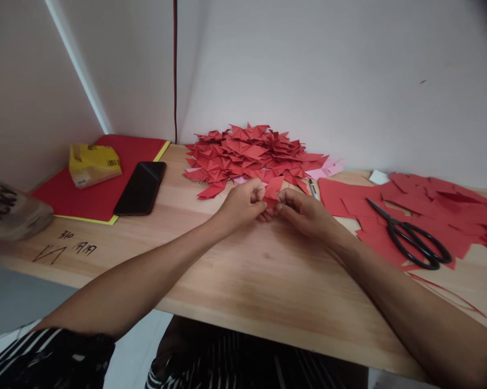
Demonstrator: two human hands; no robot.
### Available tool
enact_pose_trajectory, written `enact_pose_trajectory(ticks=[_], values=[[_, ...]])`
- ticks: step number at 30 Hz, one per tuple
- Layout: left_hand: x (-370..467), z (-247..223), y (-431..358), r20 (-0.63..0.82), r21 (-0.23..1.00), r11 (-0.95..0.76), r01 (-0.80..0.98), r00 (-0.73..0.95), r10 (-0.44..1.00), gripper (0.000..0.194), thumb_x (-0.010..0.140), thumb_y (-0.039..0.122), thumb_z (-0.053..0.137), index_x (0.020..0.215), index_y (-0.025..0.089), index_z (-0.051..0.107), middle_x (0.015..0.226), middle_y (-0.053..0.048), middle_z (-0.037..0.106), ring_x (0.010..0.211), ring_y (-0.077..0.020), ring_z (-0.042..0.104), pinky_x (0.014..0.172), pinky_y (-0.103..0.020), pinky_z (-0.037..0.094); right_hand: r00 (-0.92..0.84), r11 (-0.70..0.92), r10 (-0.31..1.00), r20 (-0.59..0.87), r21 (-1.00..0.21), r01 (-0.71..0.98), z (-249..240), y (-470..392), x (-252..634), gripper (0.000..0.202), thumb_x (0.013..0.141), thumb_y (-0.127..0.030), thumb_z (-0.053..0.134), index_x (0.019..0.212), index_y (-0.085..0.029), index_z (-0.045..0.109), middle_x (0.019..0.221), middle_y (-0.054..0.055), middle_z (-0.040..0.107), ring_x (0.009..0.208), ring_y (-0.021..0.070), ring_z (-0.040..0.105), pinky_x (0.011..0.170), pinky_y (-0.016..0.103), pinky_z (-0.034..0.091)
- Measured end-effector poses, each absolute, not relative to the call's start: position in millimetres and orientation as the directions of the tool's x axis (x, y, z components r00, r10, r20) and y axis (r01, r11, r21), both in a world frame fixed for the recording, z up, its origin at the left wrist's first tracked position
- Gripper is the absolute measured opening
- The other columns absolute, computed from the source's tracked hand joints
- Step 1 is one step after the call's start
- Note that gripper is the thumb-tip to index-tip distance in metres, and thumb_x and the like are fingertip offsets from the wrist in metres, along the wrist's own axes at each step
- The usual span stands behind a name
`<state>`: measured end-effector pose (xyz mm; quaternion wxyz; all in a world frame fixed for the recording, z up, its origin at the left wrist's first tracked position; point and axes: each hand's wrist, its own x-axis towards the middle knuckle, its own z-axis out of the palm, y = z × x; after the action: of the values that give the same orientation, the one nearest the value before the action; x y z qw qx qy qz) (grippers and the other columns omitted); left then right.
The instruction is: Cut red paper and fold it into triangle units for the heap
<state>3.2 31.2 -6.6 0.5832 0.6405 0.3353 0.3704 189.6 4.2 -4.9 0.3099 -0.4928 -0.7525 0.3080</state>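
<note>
A small folded piece of red paper (274,188) is held up between both hands, over the middle of the wooden table. My left hand (245,202) pinches its left side, fingers curled. On the other side, my right hand (302,209) grips the paper's lower right edge between thumb and fingers. Just behind the hands lies a large heap of folded, pointed red paper pieces (247,151), with some pink paper (327,168) at its right edge. Fingers hide part of the held piece.
Black-handled scissors (413,237) rest on red paper sheets (425,202) at the right. A pen (313,189) lies beside them. At left are a phone (140,189), a yellow packet (94,165) on a red folder (69,197), and a plastic bag (14,210).
</note>
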Motion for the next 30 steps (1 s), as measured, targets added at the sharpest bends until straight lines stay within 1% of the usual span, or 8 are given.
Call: enact_pose_trajectory(ticks=[6,10,15,18,21,24,26,30], values=[[2.1,-4.4,26.7,0.183,0.946,-0.288,0.149,0.485,0.855,0.022,0.076,0.006,0.055,0.073,0.02,0.038,0.06,0.005,0.057,0.059,-0.0133,0.067,0.053,-0.021,0.05,-0.244,0.296,0.952,0.185,-0.758,0.581,-3.3,-0.1,184.0,0.019,0.083,-0.03,0.058,0.07,-0.022,0.048,0.064,-0.002,0.046,0.06,0.0132,0.039,0.056,0.029,0.031],[2.5,-5.7,27.8,0.178,0.959,-0.264,0.104,0.503,0.845,0.022,0.078,0.009,0.056,0.075,0.02,0.037,0.057,0.006,0.057,0.056,-0.0132,0.067,0.053,-0.021,0.05,-0.267,0.314,0.945,0.191,-0.76,0.569,-3.8,-1.3,183.4,0.016,0.084,-0.029,0.057,0.071,-0.022,0.049,0.064,-0.002,0.048,0.06,0.0133,0.04,0.056,0.028,0.032],[2.4,-6.9,32.3,0.135,0.984,-0.174,0.029,0.513,0.848,0.022,0.079,0.005,0.053,0.077,0.02,0.037,0.058,0.004,0.061,0.054,-0.0132,0.067,0.051,-0.021,0.053,-0.311,0.297,0.938,0.151,-0.814,0.499,-6.7,2.4,187.1,0.012,0.086,-0.028,0.053,0.075,-0.022,0.052,0.072,0.0,0.055,0.065,0.0147,0.048,0.061,0.029,0.037],[2.0,-5.3,31.7,0.146,0.978,-0.199,0.057,0.493,0.858,0.022,0.08,0.006,0.053,0.077,0.02,0.037,0.058,0.004,0.06,0.055,-0.0133,0.068,0.051,-0.021,0.051,-0.282,0.271,0.949,0.143,-0.826,0.494,-7.4,3.4,187.2,0.013,0.085,-0.03,0.054,0.075,-0.022,0.052,0.071,-0.001,0.054,0.064,0.0147,0.047,0.06,0.029,0.036],[1.9,-2.4,28.0,0.186,0.952,-0.278,0.125,0.483,0.856,0.023,0.079,0.006,0.054,0.075,0.02,0.037,0.057,0.004,0.059,0.055,-0.0125,0.066,0.052,-0.02,0.048,-0.216,0.229,0.967,0.131,-0.816,0.53,-6.3,2.1,185.4,0.018,0.084,-0.032,0.057,0.071,-0.022,0.05,0.063,-0.003,0.048,0.059,0.0131,0.041,0.054,0.028,0.031],[2.0,-0.6,25.0,0.218,0.921,-0.341,0.186,0.48,0.85,0.023,0.078,0.006,0.055,0.074,0.02,0.037,0.056,0.006,0.057,0.055,-0.0117,0.064,0.053,-0.02,0.045,-0.222,0.258,0.962,0.157,-0.782,0.567,-5.6,0.6,184.4,0.018,0.083,-0.03,0.058,0.069,-0.022,0.05,0.063,-0.003,0.046,0.058,0.0126,0.039,0.054,0.028,0.03],[2.0,-1.1,25.1,0.227,0.915,-0.355,0.191,0.483,0.846,0.022,0.077,0.007,0.054,0.074,0.02,0.037,0.056,0.006,0.056,0.054,-0.0112,0.063,0.053,-0.02,0.044,-0.253,0.279,0.954,0.161,-0.783,0.555,-6.6,0.7,185.0,0.014,0.084,-0.027,0.056,0.072,-0.022,0.051,0.066,-0.002,0.05,0.061,0.0133,0.043,0.057,0.028,0.034],[1.2,-4.9,29.3,0.246,0.917,-0.364,0.165,0.485,0.839,0.021,0.076,0.004,0.05,0.076,0.021,0.036,0.058,0.006,0.057,0.055,-0.0108,0.062,0.054,-0.02,0.043,-0.287,0.232,0.952,0.103,-0.857,0.461,-9.4,2.8,187.3,0.01,0.085,-0.026,0.053,0.076,-0.022,0.052,0.074,0.0,0.059,0.07,0.0166,0.055,0.065,0.031,0.041]])
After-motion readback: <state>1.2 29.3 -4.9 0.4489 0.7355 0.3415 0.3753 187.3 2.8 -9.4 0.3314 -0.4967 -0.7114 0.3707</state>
